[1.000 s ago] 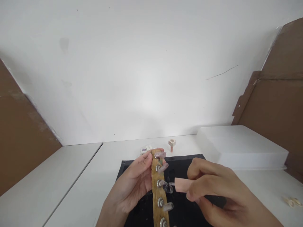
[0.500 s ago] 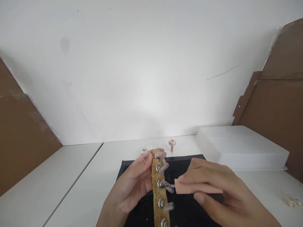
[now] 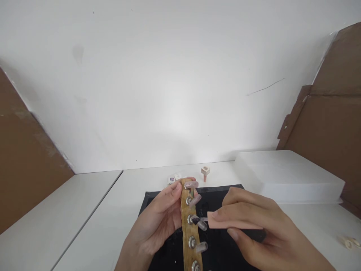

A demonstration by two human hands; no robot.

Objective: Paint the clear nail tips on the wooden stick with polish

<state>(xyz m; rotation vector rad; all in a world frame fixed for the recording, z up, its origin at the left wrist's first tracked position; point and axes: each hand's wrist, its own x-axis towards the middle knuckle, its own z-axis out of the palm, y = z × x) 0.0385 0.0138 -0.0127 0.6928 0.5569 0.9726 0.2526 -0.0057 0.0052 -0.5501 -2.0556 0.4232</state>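
Observation:
My left hand (image 3: 160, 218) is closed round the far end of a narrow wooden strip (image 3: 186, 231) that carries a row of round metal holders. Clear, pinkish nail tips (image 3: 202, 247) stick out to the right from several holders. Between the thumb and fingers of my right hand (image 3: 251, 226) lies the pink handle of a nail polish brush (image 3: 231, 220). The brush's thin end points left and reaches the nail tip (image 3: 202, 225) at the third holder from the far end; whether the bristles touch it I cannot tell.
Under my hands lies a black mat (image 3: 220, 248) on a white table (image 3: 93, 226). Behind it are an upright small pink-and-white bottle (image 3: 205, 173) and small white pieces (image 3: 174, 178). A white box (image 3: 290, 177) stands right, with beige rings (image 3: 349, 242) nearby.
The brush in my right hand has shifted slightly left and up, and its tip sits nearer the third holder. My left hand and the strip stay in place.

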